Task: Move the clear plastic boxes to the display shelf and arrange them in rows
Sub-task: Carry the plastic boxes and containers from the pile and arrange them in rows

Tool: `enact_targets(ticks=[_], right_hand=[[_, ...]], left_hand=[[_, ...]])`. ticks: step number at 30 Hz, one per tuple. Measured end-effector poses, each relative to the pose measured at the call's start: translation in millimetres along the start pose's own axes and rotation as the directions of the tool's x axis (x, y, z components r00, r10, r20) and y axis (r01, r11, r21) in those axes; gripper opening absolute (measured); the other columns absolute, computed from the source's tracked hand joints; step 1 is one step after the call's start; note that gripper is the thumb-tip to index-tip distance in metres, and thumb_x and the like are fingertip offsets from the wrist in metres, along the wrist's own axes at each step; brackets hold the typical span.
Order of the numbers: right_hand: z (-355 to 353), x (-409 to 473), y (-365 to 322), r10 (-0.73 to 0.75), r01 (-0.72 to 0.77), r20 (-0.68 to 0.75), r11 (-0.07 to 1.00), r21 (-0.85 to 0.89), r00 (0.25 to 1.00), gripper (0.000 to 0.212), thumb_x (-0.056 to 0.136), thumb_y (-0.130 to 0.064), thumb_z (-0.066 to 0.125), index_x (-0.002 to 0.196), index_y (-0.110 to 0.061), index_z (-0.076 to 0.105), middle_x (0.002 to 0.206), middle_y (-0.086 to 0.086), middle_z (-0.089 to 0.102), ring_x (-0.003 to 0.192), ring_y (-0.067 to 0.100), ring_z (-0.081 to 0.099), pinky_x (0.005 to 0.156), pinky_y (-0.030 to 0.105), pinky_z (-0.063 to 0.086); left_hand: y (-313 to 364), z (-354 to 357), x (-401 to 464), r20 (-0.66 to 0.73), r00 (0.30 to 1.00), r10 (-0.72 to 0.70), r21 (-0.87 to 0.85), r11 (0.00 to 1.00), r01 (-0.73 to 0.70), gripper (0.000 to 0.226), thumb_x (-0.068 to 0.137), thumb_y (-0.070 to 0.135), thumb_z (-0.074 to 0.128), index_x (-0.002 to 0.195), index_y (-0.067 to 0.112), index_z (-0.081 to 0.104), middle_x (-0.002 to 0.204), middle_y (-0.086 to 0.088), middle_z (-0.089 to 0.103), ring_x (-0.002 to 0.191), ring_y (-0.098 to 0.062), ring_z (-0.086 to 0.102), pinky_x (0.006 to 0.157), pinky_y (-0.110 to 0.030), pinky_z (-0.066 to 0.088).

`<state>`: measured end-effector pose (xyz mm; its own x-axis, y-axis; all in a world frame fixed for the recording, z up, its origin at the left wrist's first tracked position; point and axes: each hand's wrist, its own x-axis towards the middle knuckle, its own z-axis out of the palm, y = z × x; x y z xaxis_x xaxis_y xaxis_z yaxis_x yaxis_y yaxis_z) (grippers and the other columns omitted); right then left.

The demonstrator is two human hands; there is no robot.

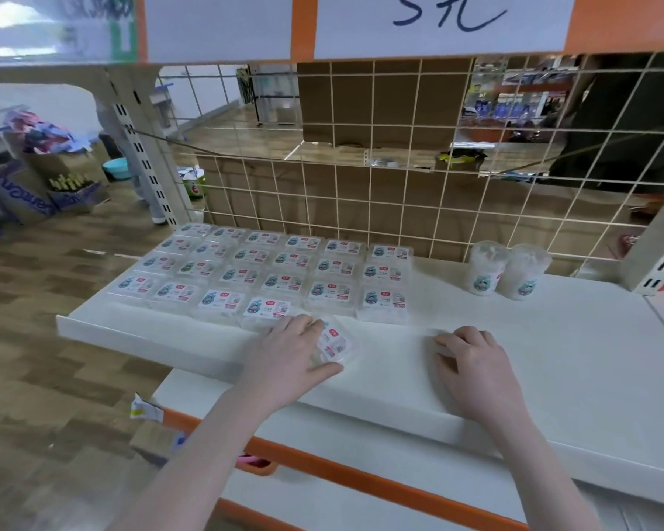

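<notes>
Fingers (307,327) of the left hand (288,358) lay spread over a small clear plastic box with a white and red label (336,344), the thumb running along its near edge, so the hand held the box down flat on the white display shelf (552,358). That box sat turned at an angle to the others, just in front of the nearest row.

Beyond those fingers, the other clear plastic boxes with matching labels (280,270) stood in a grid of four rows, six across, on the left half of the shelf, edges touching or nearly so. The front row lay just past the fingertips, and the back row reached the foot of the cream wire grid panel (399,193) behind the shelf.

To the right of the held box, well apart from it, the right hand (472,362) rested on the bare shelf with its fingers loosely curled and holding nothing.

Farther right and back from that hand, two translucent round plastic tubs with cartoon labels (505,270) stood upright side by side, touching each other, near the grid.

Above it all hung a white paper sign with blue handwriting (441,21) on an orange shelf edge. Off to the left of the fingers, cardboard cartons (35,193) sat on the wood-patterned floor (54,339).
</notes>
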<state>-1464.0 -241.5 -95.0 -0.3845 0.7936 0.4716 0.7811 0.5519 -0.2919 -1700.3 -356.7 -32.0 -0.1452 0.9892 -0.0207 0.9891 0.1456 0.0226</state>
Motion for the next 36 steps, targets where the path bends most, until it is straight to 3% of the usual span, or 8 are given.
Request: enact_targets(ticks=[4, 10, 14, 26, 29, 33, 36], right_hand=[[-1.0, -0.1, -1.0, -0.004, 0.005, 0.002, 1.0, -0.027, 1.0, 0.022, 0.059, -0.002, 0.079, 0.079, -0.008, 0.071, 0.073, 0.01, 0.061, 0.065, 0.036, 0.058, 0.056, 0.038, 0.049], [-1.3, -0.5, -2.2, 0.012, -0.011, 0.019, 0.999, -0.037, 1.0, 0.02, 0.063, -0.006, 0.077, 0.082, -0.009, 0.072, 0.074, 0.01, 0.061, 0.068, 0.035, 0.057, 0.058, 0.039, 0.049], [-1.3, -0.7, -2.5, 0.029, -0.027, 0.028, 0.999, -0.043, 0.999, 0.018, 0.067, -0.008, 0.076, 0.085, -0.009, 0.072, 0.076, 0.01, 0.061, 0.071, 0.035, 0.057, 0.06, 0.039, 0.048], [0.5, -1.2, -2.3, -0.018, 0.017, -0.008, 0.997, -0.072, 1.0, 0.018, 0.06, -0.008, 0.079, 0.075, -0.007, 0.069, 0.069, 0.01, 0.059, 0.062, 0.033, 0.056, 0.053, 0.036, 0.049], [1.1, -2.0, -2.2, -0.028, 0.026, -0.033, 0.997, -0.068, 0.999, 0.011, 0.064, -0.011, 0.069, 0.074, -0.006, 0.069, 0.068, 0.011, 0.058, 0.061, 0.033, 0.056, 0.054, 0.035, 0.049], [1.8, -2.5, -1.9, -0.046, 0.042, -0.038, 0.996, -0.084, 0.998, 0.023, 0.067, -0.019, 0.05, 0.071, -0.007, 0.068, 0.067, 0.01, 0.059, 0.06, 0.033, 0.056, 0.052, 0.034, 0.048], [0.5, -5.3, -3.3, -0.037, 0.032, -0.048, 0.995, -0.094, 0.998, 0.02, 0.064, -0.018, 0.052, 0.069, -0.007, 0.068, 0.066, 0.009, 0.06, 0.059, 0.032, 0.057, 0.05, 0.034, 0.048]], left_hand=[[10.6, 6.2, 2.2, -0.121, 0.983, -0.141, 0.026, 0.989, 0.145, 0.077, 0.087, 0.069, 0.032, 0.144, 0.017, 0.033, 0.14, 0.002, 0.039, 0.129, -0.016, 0.033, 0.103, -0.028, 0.031], [16.9, 14.0, 4.8, -0.169, 0.979, -0.114, -0.126, 0.988, 0.093, 0.062, 0.092, 0.053, 0.044, 0.141, 0.016, 0.039, 0.143, 0.001, 0.039, 0.134, -0.018, 0.032, 0.104, -0.029, 0.031], [19.2, 16.9, 7.8, -0.208, 0.961, -0.184, -0.131, 0.979, 0.159, 0.058, 0.093, 0.052, 0.043, 0.137, 0.016, 0.044, 0.139, 0.001, 0.044, 0.13, -0.017, 0.037, 0.099, -0.029, 0.036], [31.4, 19.6, 21.7, -0.22, 0.925, -0.309, -0.129, 0.949, 0.286, 0.059, 0.093, 0.053, 0.041, 0.138, 0.015, 0.043, 0.138, -0.003, 0.044, 0.126, -0.02, 0.037, 0.099, -0.03, 0.035], [35.1, 18.8, 24.9, -0.206, 0.917, -0.342, -0.14, 0.938, 0.318, 0.058, 0.093, 0.052, 0.042, 0.138, 0.014, 0.043, 0.138, -0.005, 0.044, 0.127, -0.022, 0.036, 0.1, -0.033, 0.035], [37.7, 17.0, 25.1, -0.197, 0.912, -0.359, -0.166, 0.929, 0.33, 0.058, 0.092, 0.05, 0.044, 0.136, 0.013, 0.045, 0.137, -0.007, 0.045, 0.126, -0.024, 0.038, 0.099, -0.035, 0.036], [39.1, 13.5, 23.7, -0.167, 0.919, -0.356, -0.193, 0.926, 0.324, 0.058, 0.093, 0.049, 0.045, 0.137, 0.012, 0.044, 0.138, -0.007, 0.043, 0.128, -0.024, 0.036, 0.1, -0.035, 0.035]])
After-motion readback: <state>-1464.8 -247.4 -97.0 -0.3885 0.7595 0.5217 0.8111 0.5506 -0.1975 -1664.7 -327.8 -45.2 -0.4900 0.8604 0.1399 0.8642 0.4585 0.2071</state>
